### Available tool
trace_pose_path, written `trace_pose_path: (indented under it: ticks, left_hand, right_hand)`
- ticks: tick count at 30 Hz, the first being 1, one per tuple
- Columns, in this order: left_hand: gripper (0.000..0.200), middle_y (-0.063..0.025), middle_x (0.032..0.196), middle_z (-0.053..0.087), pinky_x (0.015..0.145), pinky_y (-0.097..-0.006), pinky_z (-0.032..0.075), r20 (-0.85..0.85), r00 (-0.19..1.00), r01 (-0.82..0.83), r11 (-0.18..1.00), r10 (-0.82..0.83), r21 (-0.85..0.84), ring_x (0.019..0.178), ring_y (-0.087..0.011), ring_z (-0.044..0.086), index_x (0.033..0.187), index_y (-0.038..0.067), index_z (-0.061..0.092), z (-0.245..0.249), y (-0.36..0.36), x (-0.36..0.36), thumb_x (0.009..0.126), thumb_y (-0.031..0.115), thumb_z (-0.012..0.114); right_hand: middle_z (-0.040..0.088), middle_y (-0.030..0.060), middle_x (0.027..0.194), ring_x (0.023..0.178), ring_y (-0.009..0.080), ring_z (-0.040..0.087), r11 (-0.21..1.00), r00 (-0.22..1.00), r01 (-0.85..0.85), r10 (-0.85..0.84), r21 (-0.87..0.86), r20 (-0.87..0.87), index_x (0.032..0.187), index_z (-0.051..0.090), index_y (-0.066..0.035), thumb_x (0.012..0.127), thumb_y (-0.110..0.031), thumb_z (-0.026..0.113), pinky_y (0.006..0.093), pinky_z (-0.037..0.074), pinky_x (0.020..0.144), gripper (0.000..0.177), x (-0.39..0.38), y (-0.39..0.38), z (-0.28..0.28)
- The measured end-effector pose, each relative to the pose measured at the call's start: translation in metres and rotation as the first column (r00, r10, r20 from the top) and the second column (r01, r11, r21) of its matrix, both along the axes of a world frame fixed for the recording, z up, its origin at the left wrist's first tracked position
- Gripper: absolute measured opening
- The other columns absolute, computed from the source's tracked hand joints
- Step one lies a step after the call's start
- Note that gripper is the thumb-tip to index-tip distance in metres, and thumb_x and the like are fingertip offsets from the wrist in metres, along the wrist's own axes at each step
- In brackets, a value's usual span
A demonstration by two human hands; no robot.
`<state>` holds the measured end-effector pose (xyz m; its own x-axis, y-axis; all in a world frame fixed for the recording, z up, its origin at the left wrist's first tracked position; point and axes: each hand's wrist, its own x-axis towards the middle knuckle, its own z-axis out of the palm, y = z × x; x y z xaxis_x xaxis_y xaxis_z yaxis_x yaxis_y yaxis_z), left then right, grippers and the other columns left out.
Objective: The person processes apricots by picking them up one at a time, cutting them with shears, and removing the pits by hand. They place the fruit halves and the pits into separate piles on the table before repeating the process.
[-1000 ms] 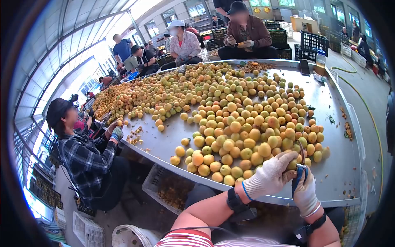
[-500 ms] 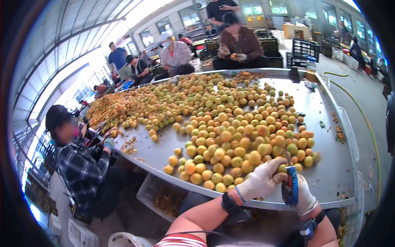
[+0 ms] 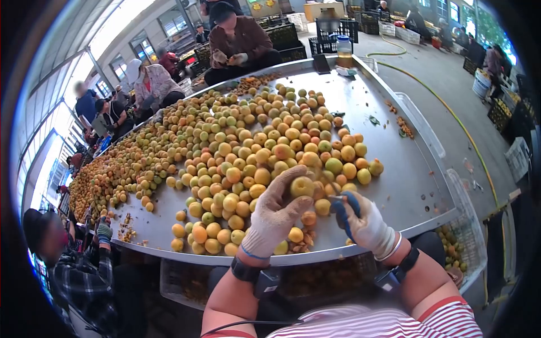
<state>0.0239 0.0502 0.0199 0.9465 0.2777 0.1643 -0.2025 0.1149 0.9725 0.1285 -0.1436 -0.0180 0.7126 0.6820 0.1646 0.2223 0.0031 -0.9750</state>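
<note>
My left hand (image 3: 271, 218), in a pale knit glove, is closed round a yellow apricot (image 3: 302, 186) above the front part of the metal table (image 3: 389, 188). Just to the right, my gloved right hand (image 3: 372, 227) grips a blue-handled tool (image 3: 350, 208). A short metal tip points left from it towards the fruit, with a gap between them. Below and behind both hands spreads a large heap of apricots (image 3: 231, 174), yellow to orange with some green. Cut scraps (image 3: 304, 242) lie between my hands on the tabletop.
Across the table a person in a brown jacket (image 3: 239, 39) sits handling something small. A person in a plaid shirt (image 3: 84, 281) works at the left edge. A capped bottle (image 3: 344, 50) stands at the far right corner. Crates (image 3: 468, 236) flank the table; a yellow hose (image 3: 445, 104) crosses the floor.
My hands have moved apart; the tool has come away from the fruit in my left hand. My view has swung right, so the table and people appear further left.
</note>
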Motion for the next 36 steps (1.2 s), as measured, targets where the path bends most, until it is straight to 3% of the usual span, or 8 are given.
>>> trace_pose_path:
  ticks: [6, 9, 11, 19, 25, 27, 31, 36]
  left_hand:
    - [0.053, -0.0097, 0.134, 0.06, 0.105, -0.0286, 0.047, -0.005, 1.0, 0.028, 1.0, -0.028, -0.01, 0.123, -0.0153, 0.057, 0.142, 0.001, 0.05, 0.003, -0.005, -0.007, 0.091, -0.003, 0.066]
    - [0.054, -0.0105, 0.134, 0.061, 0.105, -0.0298, 0.048, -0.026, 0.999, 0.028, 0.999, -0.027, 0.044, 0.123, -0.0163, 0.058, 0.141, 0.001, 0.05, 0.006, -0.006, -0.01, 0.091, -0.003, 0.067]
    - [0.054, -0.0106, 0.134, 0.061, 0.105, -0.0299, 0.048, -0.012, 0.999, 0.039, 0.998, -0.039, 0.043, 0.123, -0.0163, 0.058, 0.141, 0.001, 0.05, 0.006, -0.005, -0.01, 0.09, -0.003, 0.067]
    - [0.054, -0.0109, 0.135, 0.061, 0.105, -0.0301, 0.048, 0.013, 0.995, 0.102, 0.992, -0.103, 0.073, 0.121, -0.016, 0.059, 0.142, 0.001, 0.049, 0.007, 0.002, -0.015, 0.091, -0.003, 0.068]
    - [0.055, -0.0132, 0.136, 0.06, 0.107, -0.0353, 0.047, 0.088, 0.982, 0.172, 0.984, -0.168, -0.035, 0.123, -0.0219, 0.06, 0.143, -0.001, 0.048, -0.006, -0.003, -0.013, 0.093, 0.005, 0.07]
    - [0.059, -0.015, 0.137, 0.059, 0.109, -0.0401, 0.046, 0.164, 0.979, 0.158, 0.954, -0.119, -0.254, 0.126, -0.0276, 0.06, 0.144, -0.002, 0.045, -0.01, -0.014, -0.012, 0.094, 0.015, 0.071]
    - [0.064, -0.0168, 0.139, 0.058, 0.111, -0.0433, 0.045, 0.223, 0.97, 0.17, 0.928, -0.099, -0.331, 0.128, -0.0307, 0.059, 0.146, -0.002, 0.043, -0.014, -0.016, -0.006, 0.095, 0.025, 0.072]
    - [0.062, -0.0184, 0.141, 0.057, 0.116, -0.0456, 0.038, 0.253, 0.963, 0.198, 0.871, -0.088, -0.449, 0.132, -0.0321, 0.055, 0.147, -0.003, 0.041, -0.027, -0.031, 0.002, 0.104, 0.04, 0.057]
  right_hand:
    - [0.067, 0.015, 0.078, 0.071, 0.033, 0.07, 0.991, 0.964, -0.094, 0.114, -0.091, 0.242, 0.113, 0.061, -0.003, 0.099, -0.012, 0.058, 0.0375, 0.053, 0.063, 0.017, -0.012, -0.004, 0.012]
    - [0.059, 0.0111, 0.068, 0.059, 0.0289, 0.06, 0.992, 0.956, -0.107, 0.119, -0.059, 0.268, 0.1, 0.058, -0.003, 0.101, -0.013, 0.052, 0.0364, 0.049, 0.059, 0.012, -0.014, -0.005, 0.017]
    - [0.061, 0.0165, 0.07, 0.064, 0.0392, 0.062, 0.985, 0.942, -0.106, 0.144, -0.135, 0.305, 0.101, 0.059, -0.002, 0.097, -0.009, 0.055, 0.0405, 0.05, 0.06, 0.009, -0.014, -0.006, 0.018]
    - [0.063, 0.0168, 0.071, 0.066, 0.0418, 0.063, 0.995, 0.88, -0.08, 0.101, -0.064, 0.465, 0.102, 0.06, -0.002, 0.096, -0.008, 0.057, 0.0429, 0.051, 0.059, 0.009, -0.015, -0.005, 0.014]
    - [0.063, 0.0157, 0.071, 0.064, 0.041, 0.063, 0.996, 0.843, -0.086, 0.057, 0.031, 0.535, 0.105, 0.058, -0.001, 0.096, -0.008, 0.057, 0.0429, 0.05, 0.057, 0.012, -0.021, 0.001, -0.001]
    - [0.063, 0.0155, 0.071, 0.063, 0.0406, 0.063, 0.996, 0.842, -0.072, 0.036, 0.045, 0.539, 0.106, 0.058, -0.001, 0.096, -0.008, 0.057, 0.0428, 0.05, 0.056, 0.012, -0.023, 0.004, -0.004]
    - [0.064, 0.0178, 0.073, 0.067, 0.0407, 0.064, 1.0, 0.849, -0.019, 0.009, 0.014, 0.529, 0.114, 0.059, -0.001, 0.092, -0.009, 0.063, 0.0457, 0.051, 0.056, 0.024, -0.027, 0.005, -0.003]
    - [0.064, 0.0186, 0.072, 0.067, 0.0418, 0.064, 1.0, 0.884, 0.006, -0.005, -0.001, 0.467, 0.113, 0.059, 0.0, 0.093, -0.012, 0.063, 0.0467, 0.051, 0.056, 0.024, -0.034, 0.011, -0.011]
